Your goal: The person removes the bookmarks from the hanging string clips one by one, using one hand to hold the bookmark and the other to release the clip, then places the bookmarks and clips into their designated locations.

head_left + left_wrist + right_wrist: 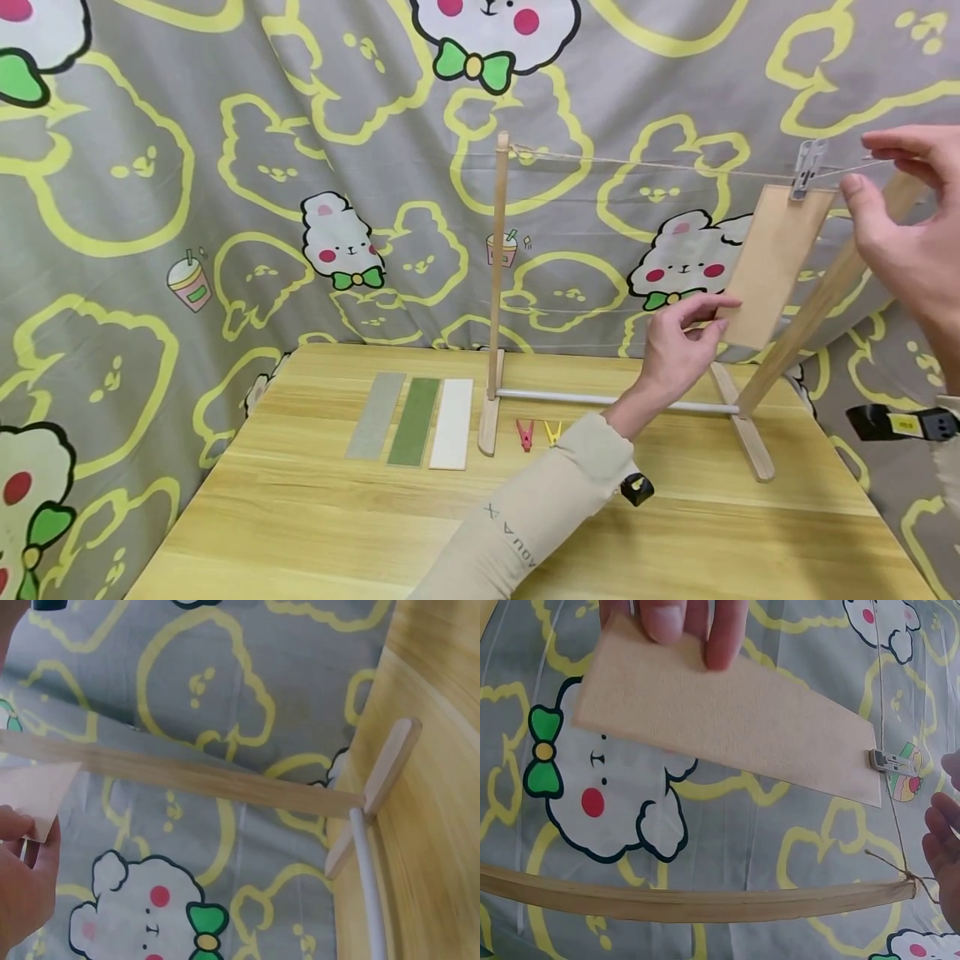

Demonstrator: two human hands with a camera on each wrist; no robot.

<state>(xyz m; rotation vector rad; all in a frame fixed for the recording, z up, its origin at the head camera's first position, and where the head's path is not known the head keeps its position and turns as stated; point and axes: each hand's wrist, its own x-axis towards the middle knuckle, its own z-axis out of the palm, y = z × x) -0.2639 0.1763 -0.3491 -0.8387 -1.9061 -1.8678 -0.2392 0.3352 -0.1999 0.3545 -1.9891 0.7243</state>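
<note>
A tan rectangular card [780, 258] hangs at a slant from a grey clothespin [806, 171] on a thin string [645, 163]. At the card's lower left edge my left hand [678, 346] pinches it between thumb and fingers; its corner [45, 787] shows in the left wrist view. My right hand [911, 217] is just right of the clothespin, thumb and fingers spread apart with nothing between them. In the right wrist view the clothespin [892, 762] grips the card's end, and the right hand's fingertips [937, 825] stay apart from it.
Grey [375, 417], green [414, 422] and white [452, 425] cards lie side by side on the wooden table [300, 517]. Red [526, 435] and yellow [553, 433] clothespins lie near the wooden stand [498, 275]. A patterned curtain [420, 167] hangs behind.
</note>
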